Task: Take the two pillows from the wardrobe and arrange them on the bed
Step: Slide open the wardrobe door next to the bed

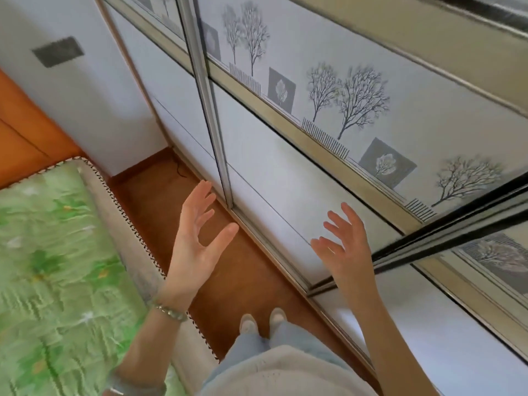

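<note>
Two empty hands [197, 241], shut wardrobe [285, 181]

1. You had no readable words, numbers or brand marks anywhere before you
2. The wardrobe doors [328, 115] carried only printed trees and leaf squares, no lettering
3. The grey wall plate [58, 52] was too blurred to read

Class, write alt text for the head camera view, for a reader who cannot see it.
Two empty, open hands, left hand and right hand, reach toward the closed sliding wardrobe doors printed with bare trees. The person stands on a brown floor beside a bed with a green cover.
</note>
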`<state>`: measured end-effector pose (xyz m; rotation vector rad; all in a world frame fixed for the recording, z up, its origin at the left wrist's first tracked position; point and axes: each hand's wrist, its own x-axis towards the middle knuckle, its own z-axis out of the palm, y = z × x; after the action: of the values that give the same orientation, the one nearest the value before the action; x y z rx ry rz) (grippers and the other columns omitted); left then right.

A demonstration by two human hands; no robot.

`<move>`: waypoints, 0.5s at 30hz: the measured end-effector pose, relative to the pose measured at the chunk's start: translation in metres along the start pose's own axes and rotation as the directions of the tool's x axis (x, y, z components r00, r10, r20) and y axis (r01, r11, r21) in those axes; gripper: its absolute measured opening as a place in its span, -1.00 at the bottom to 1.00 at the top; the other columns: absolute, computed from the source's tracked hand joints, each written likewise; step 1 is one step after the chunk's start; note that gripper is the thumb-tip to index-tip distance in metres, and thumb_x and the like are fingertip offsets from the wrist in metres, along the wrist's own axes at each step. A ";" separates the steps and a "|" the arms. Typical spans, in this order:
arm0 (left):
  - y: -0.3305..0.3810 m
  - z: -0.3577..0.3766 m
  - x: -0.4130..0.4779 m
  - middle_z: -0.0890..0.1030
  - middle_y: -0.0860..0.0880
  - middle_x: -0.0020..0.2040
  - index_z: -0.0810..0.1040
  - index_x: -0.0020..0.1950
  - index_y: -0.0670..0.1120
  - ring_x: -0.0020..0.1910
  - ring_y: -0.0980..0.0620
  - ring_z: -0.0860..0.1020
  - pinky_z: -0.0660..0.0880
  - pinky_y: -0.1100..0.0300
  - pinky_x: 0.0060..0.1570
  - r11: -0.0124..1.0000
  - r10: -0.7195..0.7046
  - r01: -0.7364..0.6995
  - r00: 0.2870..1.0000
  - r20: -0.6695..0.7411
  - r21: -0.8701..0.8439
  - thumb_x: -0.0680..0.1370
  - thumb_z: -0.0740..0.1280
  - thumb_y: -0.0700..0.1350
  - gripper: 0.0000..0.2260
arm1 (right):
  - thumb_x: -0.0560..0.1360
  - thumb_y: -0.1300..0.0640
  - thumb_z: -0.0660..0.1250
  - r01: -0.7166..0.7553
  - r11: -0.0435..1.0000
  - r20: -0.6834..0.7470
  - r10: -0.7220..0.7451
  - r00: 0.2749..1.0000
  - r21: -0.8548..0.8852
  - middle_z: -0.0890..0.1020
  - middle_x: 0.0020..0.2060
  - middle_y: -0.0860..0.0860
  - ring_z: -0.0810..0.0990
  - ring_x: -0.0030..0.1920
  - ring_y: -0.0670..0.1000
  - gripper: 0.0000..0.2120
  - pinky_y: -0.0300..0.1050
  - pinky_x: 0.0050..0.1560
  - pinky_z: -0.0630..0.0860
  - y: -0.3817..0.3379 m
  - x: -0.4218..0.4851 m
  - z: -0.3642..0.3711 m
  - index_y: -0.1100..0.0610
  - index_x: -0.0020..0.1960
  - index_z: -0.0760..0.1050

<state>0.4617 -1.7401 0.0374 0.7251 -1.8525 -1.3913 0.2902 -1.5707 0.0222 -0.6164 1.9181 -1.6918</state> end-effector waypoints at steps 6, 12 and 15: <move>-0.007 0.033 0.040 0.33 0.06 0.47 0.19 0.45 0.16 0.43 0.09 0.35 0.34 0.14 0.37 0.999 0.032 -0.031 0.995 0.095 -0.007 0.49 0.39 -0.03 -0.40 | 0.41 0.28 0.47 0.011 1.000 -0.070 -0.012 0.997 -0.016 0.47 0.32 -0.06 0.48 0.27 -0.12 -0.28 -0.06 0.26 0.48 -0.006 0.020 -0.014 -0.25 0.35 0.24; -0.011 0.068 0.075 0.31 0.07 0.50 0.19 0.52 -0.01 0.44 0.13 0.34 0.33 0.29 0.34 0.997 0.074 -0.078 0.979 0.189 0.010 0.48 0.41 -0.06 -0.34 | 0.41 0.32 0.45 0.032 0.999 -0.091 -0.035 0.995 -0.040 0.47 0.29 -0.12 0.48 0.26 -0.16 -0.27 -0.08 0.25 0.48 -0.006 0.039 -0.029 -0.14 0.42 0.24; -0.011 0.075 0.091 0.30 0.14 0.50 0.18 0.53 0.01 0.44 0.12 0.33 0.32 0.30 0.34 0.995 0.100 -0.102 0.968 0.228 -0.001 0.47 0.40 0.05 -0.31 | 0.41 0.33 0.45 0.040 0.998 -0.105 -0.045 0.993 -0.050 0.48 0.28 -0.15 0.48 0.25 -0.17 -0.26 -0.08 0.26 0.48 -0.005 0.046 -0.029 -0.14 0.42 0.24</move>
<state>0.3473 -1.7704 0.0310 0.4839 -2.0442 -1.4493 0.2364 -1.5778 0.0270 -0.6001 2.0384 -1.7411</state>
